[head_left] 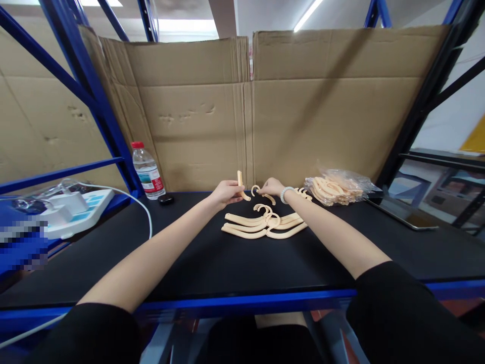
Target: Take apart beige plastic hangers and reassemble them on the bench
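My left hand (226, 193) is closed around a cream-coloured hanger arm (240, 178), which stands nearly upright out of the fingers; a curved bit shows below them. A short way to the right, my right hand (271, 186) pinches another cream hanger piece (270, 198) from above. Its fingers cover part of it, and a small hook (254, 189) shows at their left. The two hands are apart. Just in front of them, several opened cream hangers (245, 229) lie overlapping on the black tabletop (212, 268), hooks crossing in the middle.
More cream hanger pieces (305, 194) lie behind my right wrist, beside a clear plastic bag (333, 187) full of them. A flat tablet-like device (407, 215) is at the right. Leftward are a water bottle (148, 172), a small black object (165, 199) and a white power strip (81, 212). Cardboard (197, 116) walls the back.
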Demonstrator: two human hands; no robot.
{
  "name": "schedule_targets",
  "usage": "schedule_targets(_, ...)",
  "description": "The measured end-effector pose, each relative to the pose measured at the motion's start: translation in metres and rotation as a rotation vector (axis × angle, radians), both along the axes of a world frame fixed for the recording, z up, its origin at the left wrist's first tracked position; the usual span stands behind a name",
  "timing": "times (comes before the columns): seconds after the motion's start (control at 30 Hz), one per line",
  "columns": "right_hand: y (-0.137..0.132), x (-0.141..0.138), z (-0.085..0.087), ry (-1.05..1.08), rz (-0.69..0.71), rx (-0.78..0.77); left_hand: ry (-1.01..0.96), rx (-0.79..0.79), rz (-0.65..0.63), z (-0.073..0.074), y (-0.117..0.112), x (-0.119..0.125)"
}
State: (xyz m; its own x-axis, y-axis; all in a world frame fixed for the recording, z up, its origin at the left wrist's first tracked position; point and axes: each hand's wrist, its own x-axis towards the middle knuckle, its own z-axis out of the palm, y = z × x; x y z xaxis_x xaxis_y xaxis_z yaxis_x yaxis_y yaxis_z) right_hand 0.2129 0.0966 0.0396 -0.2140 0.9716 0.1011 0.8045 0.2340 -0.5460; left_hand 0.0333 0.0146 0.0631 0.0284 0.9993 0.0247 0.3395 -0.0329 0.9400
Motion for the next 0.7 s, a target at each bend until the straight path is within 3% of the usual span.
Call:
schedule_targets(0.2,-0.027,0.016,0.005,0.340,0.093,-0.118,-0.232,0.045,-0.086,-0.001,-0.034,-0.001)
schedule_targets(0.47,-0.096,0.045,0.003,0.805,0.301,-0.255,-0.366,0.171,-0.205,-0.022,-0.054,0.005)
schedule_targets(0.7,-0.127,0.045,-0.001,0.866,0.406,-0.212,-0.406,0.245,-0.300,-0.032,-0.066,0.006)
